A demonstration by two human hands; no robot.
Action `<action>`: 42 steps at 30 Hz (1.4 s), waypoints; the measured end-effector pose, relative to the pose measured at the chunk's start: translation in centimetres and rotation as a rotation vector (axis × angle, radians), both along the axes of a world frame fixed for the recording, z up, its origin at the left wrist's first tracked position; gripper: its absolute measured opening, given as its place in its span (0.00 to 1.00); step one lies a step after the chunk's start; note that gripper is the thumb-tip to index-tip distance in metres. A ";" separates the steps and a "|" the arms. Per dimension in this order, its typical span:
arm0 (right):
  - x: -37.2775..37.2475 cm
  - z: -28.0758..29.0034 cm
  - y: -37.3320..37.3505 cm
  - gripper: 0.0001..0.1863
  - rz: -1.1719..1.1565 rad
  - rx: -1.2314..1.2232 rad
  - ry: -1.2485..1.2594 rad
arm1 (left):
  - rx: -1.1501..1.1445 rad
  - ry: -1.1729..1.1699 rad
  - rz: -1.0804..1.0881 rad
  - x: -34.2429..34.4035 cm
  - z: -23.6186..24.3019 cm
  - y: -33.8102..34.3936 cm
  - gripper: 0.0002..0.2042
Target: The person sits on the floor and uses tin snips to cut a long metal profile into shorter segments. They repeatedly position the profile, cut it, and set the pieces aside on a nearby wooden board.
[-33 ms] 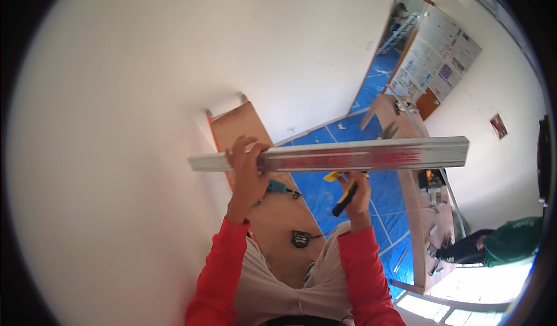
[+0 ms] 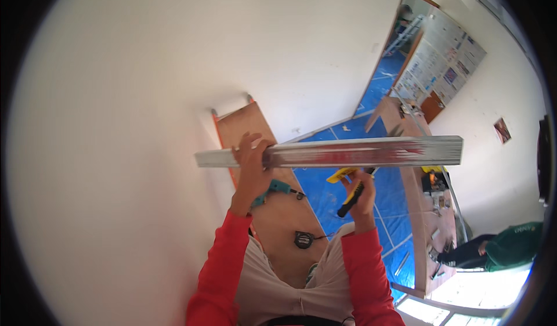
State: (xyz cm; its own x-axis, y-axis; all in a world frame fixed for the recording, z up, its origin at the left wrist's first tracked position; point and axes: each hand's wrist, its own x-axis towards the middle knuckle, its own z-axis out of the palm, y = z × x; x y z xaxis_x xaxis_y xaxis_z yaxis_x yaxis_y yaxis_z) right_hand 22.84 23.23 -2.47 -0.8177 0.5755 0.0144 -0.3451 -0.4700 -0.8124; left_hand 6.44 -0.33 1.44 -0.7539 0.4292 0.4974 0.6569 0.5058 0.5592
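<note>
A long grey metal profile (image 2: pixel 371 152) with a ribbed face and a red reflection stretches crosswise in front of me. My left hand (image 2: pixel 251 158) is closed round it near its left end, fingers over the top edge. Just below the profile, right of its middle, my right hand (image 2: pixel 361 194) holds tin snips (image 2: pixel 350 200) by their yellow and black handles. The handles look spread apart. The blades show beyond the profile's far edge, while the middle of the snips is hidden behind it.
Below me is a wooden platform (image 2: pixel 278 221) with orange edges, bearing a teal power tool (image 2: pixel 280 187) and a black tape measure (image 2: pixel 303 239). Blue sheeting (image 2: pixel 325 195) covers the floor. Right stands a cluttered wooden bench (image 2: pixel 420 233), with a person in green (image 2: pixel 513 246) beyond. A white wall (image 2: pixel 116 152) rises left.
The view has shifted slightly, and the profile sits a little differently, its right end nearer the picture's middle. Both hands keep their holds.
</note>
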 end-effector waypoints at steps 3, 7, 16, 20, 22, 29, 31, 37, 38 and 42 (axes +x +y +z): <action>0.0 1.3 0.5 0.28 0.162 -0.113 0.117 | -0.035 0.012 0.018 -4.3 -3.0 1.0 0.27; -0.1 2.6 0.4 0.33 0.276 -0.313 0.247 | -0.099 -0.030 -0.045 -7.6 -5.6 1.5 0.29; -0.1 3.1 -0.5 0.34 0.377 -0.415 0.107 | 0.146 0.126 -0.307 -10.8 -2.2 2.4 0.24; -0.8 2.7 -3.0 0.33 0.506 -0.202 0.003 | 0.181 0.193 -0.481 -8.0 0.3 4.7 0.21; -1.1 2.4 -4.3 0.32 0.465 -0.174 -0.072 | 0.153 0.286 -0.537 -6.0 1.4 6.1 0.20; -1.6 2.4 -5.5 0.35 0.484 -0.166 0.030 | -0.020 0.399 -0.667 -3.5 3.2 9.7 0.20; -1.7 2.7 -5.5 0.31 0.424 -0.188 -0.032 | -0.006 0.442 -0.652 -3.6 3.4 10.1 0.22; -2.3 2.6 -5.5 0.28 0.401 -0.250 0.047 | -0.030 0.434 -0.581 -3.2 4.2 11.3 0.36; -2.4 2.4 -5.5 0.28 0.388 -0.249 0.061 | -0.034 0.462 -0.526 -3.1 4.3 11.5 0.38; -3.0 1.2 -5.3 0.28 0.313 -0.271 0.187 | -0.067 0.529 -0.430 -3.3 4.9 11.1 0.38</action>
